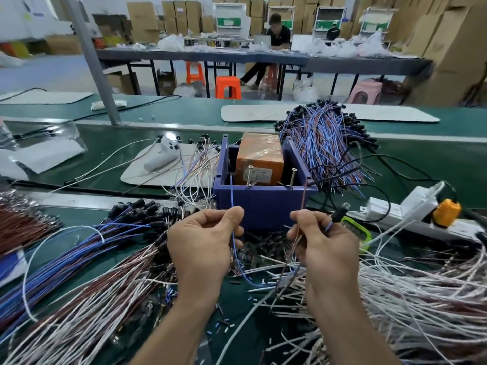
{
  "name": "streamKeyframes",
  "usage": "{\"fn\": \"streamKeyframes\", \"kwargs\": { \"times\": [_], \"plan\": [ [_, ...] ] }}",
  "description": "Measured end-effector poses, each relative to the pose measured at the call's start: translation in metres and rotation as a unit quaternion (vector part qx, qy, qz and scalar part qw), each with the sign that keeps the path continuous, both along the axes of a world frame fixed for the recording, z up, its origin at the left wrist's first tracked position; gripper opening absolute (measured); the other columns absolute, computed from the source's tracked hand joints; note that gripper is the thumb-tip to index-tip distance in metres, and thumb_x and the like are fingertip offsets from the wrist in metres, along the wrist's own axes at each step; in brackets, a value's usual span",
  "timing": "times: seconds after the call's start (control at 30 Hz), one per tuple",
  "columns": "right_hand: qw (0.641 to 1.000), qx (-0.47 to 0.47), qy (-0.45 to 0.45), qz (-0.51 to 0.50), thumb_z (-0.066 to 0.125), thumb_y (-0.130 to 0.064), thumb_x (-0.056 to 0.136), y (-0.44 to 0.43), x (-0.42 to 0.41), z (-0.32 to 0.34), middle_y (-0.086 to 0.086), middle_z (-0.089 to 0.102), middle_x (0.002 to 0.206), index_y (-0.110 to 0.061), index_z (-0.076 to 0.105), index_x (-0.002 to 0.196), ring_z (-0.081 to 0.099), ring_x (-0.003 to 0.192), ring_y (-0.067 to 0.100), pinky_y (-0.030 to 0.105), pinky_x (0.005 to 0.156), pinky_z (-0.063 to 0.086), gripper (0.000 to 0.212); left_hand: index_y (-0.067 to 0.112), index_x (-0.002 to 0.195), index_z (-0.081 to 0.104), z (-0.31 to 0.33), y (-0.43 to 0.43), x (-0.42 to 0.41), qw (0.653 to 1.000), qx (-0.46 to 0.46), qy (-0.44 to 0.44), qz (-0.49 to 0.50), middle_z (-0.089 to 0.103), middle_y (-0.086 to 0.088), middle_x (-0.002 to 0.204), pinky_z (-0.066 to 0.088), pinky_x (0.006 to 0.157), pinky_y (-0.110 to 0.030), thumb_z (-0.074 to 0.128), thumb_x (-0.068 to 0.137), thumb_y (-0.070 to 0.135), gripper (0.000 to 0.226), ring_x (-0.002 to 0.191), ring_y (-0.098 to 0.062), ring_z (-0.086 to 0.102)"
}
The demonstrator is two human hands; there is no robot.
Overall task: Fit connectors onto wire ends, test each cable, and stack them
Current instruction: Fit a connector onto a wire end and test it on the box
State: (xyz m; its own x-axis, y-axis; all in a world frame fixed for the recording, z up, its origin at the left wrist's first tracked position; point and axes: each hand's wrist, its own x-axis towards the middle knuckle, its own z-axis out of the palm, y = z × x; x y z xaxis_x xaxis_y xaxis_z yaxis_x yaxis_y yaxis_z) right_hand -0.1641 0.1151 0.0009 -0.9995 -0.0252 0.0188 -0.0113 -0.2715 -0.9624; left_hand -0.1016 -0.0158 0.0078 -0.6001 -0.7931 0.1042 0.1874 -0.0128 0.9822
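My left hand pinches a thin blue wire whose end reaches up to a screw on the purple test box. My right hand pinches a brown wire that rises toward a second screw. In the same hand is a black connector with a clear LED tip. Both hands hover just in front of the box, and the two wires loop down below them over the green table.
Bundles of finished cables lie at the left and behind the box. White loose wires pile at the right. A white power strip with an orange plug lies right of the box. An orange block sits inside the box.
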Motion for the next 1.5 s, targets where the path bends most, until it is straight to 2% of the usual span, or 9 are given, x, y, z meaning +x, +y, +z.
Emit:
{"fn": "streamKeyframes", "kwargs": {
  "times": [0.27,0.43,0.57,0.73,0.87,1.03,1.2,1.3,1.5],
  "plan": [
    [1.000,0.023,0.005,0.010,0.069,-0.020,0.095,0.000,0.001,-0.002,0.006,0.067,0.059,-0.016,0.077,0.073,0.047,0.044,0.007,0.015,0.042,0.036,0.023,0.025,0.070,0.079,-0.012,-0.009,-0.009,0.999,-0.021,0.021,0.023,0.067,-0.005,0.052,0.043,0.040,-0.020,0.086,0.082,0.024,0.013,0.037,-0.011,0.051],
    [1.000,0.009,-0.003,-0.002,0.070,-0.020,0.093,0.000,-0.001,-0.003,0.005,0.065,0.058,-0.010,0.075,0.073,0.046,0.043,0.007,0.016,0.042,0.037,0.023,0.037,0.083,0.083,-0.015,-0.009,-0.009,0.998,-0.033,0.043,0.011,0.071,-0.005,0.059,0.048,0.045,-0.019,0.083,0.083,0.020,0.016,0.046,-0.010,0.058],
    [1.000,0.005,0.000,-0.005,0.069,-0.019,0.094,0.000,-0.002,-0.004,0.007,0.064,0.058,-0.008,0.073,0.073,0.043,0.041,0.006,0.015,0.041,0.035,0.024,0.041,0.080,0.081,-0.018,-0.009,-0.010,0.997,-0.055,0.040,0.025,0.068,-0.003,0.055,0.045,0.044,-0.018,0.081,0.086,0.019,0.023,0.041,-0.010,0.053],
    [1.000,-0.002,0.001,-0.005,0.067,-0.016,0.096,0.000,-0.002,-0.005,0.008,0.064,0.057,-0.014,0.077,0.072,0.043,0.040,0.008,0.016,0.039,0.034,0.026,0.041,0.076,0.080,-0.016,-0.008,-0.010,0.994,-0.103,0.021,0.034,0.066,0.000,0.052,0.042,0.041,-0.017,0.079,0.089,0.020,0.025,0.038,-0.007,0.051],
    [1.000,0.007,0.000,-0.008,0.068,-0.017,0.095,-0.001,-0.002,-0.004,0.008,0.064,0.057,-0.014,0.077,0.072,0.043,0.040,0.008,0.016,0.039,0.033,0.024,0.040,0.076,0.079,-0.016,-0.005,-0.010,0.987,-0.160,0.003,0.030,0.069,0.006,0.057,0.048,0.047,-0.019,0.079,0.089,0.024,0.021,0.044,-0.009,0.058],
    [1.000,-0.010,-0.014,-0.016,0.070,-0.016,0.093,-0.001,-0.002,-0.005,0.006,0.062,0.054,-0.006,0.073,0.073,0.044,0.041,0.006,0.016,0.038,0.034,0.023,0.040,0.078,0.078,-0.016,-0.002,-0.009,0.984,-0.174,-0.003,0.034,0.070,0.010,0.060,0.052,0.050,-0.023,0.080,0.088,0.026,0.017,0.049,-0.011,0.062],
    [1.000,0.013,0.006,-0.022,0.071,-0.019,0.094,-0.001,-0.003,-0.006,0.004,0.061,0.053,-0.016,0.077,0.071,0.044,0.041,0.009,0.019,0.040,0.036,0.024,0.047,0.077,0.078,-0.015,-0.004,-0.008,0.984,-0.175,0.007,0.043,0.068,0.005,0.056,0.054,0.046,-0.032,0.079,0.088,0.025,0.025,0.046,-0.020,0.061],
    [1.000,0.009,0.010,-0.020,0.072,-0.020,0.093,0.000,-0.004,-0.005,0.003,0.061,0.052,-0.022,0.079,0.070,0.045,0.041,0.009,0.020,0.040,0.036,0.024,0.040,0.076,0.079,-0.015,-0.004,-0.008,0.983,-0.177,0.007,0.041,0.069,0.005,0.057,0.054,0.048,-0.034,0.079,0.088,0.026,0.019,0.048,-0.020,0.062],
    [1.000,0.010,0.018,-0.019,0.073,-0.019,0.093,-0.001,-0.006,-0.006,0.003,0.057,0.050,-0.019,0.079,0.071,0.041,0.040,0.012,0.022,0.040,0.034,0.022,0.044,0.074,0.078,-0.015,-0.003,-0.008,0.984,-0.175,0.009,0.037,0.069,0.005,0.059,0.055,0.049,-0.036,0.079,0.089,0.025,0.024,0.049,-0.020,0.062]
  ]
}}
